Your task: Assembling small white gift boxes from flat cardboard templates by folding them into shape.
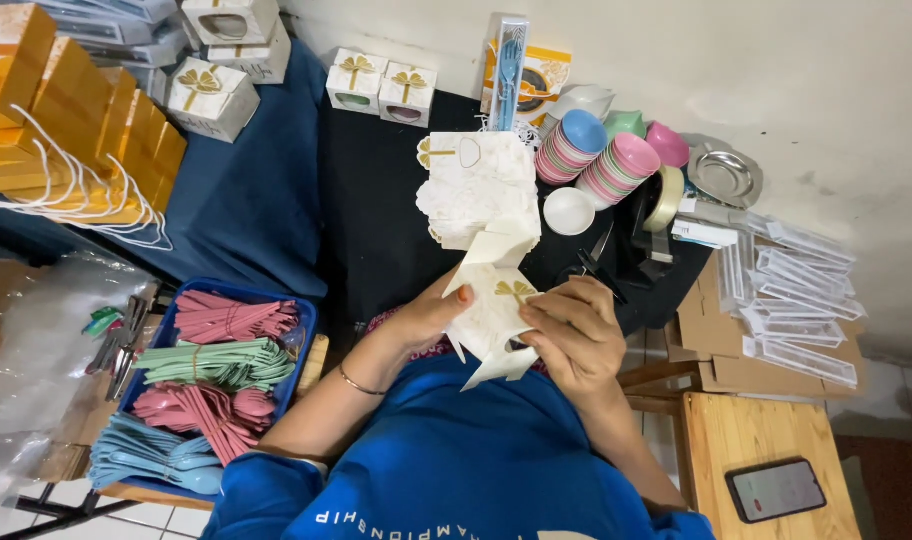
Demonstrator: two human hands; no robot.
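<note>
Above the blue tray (301, 312) of bundled plastic cutlery, just right of it, both hands grasp one white cardboard box blank (496, 310), left hand (431, 315) and right hand (576, 335) mid-fold, so squaring its flaps seems next.

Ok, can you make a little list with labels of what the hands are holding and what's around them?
left hand: holds the white folded box
right hand: grips the same box from the other side
stack of flat boxes: just beyond the hands, on the dark cloth
bowls: pastel stacks, far right
blue tray: left, holds pink, green and blue cutlery
phone: on wooden stool, right
</note>
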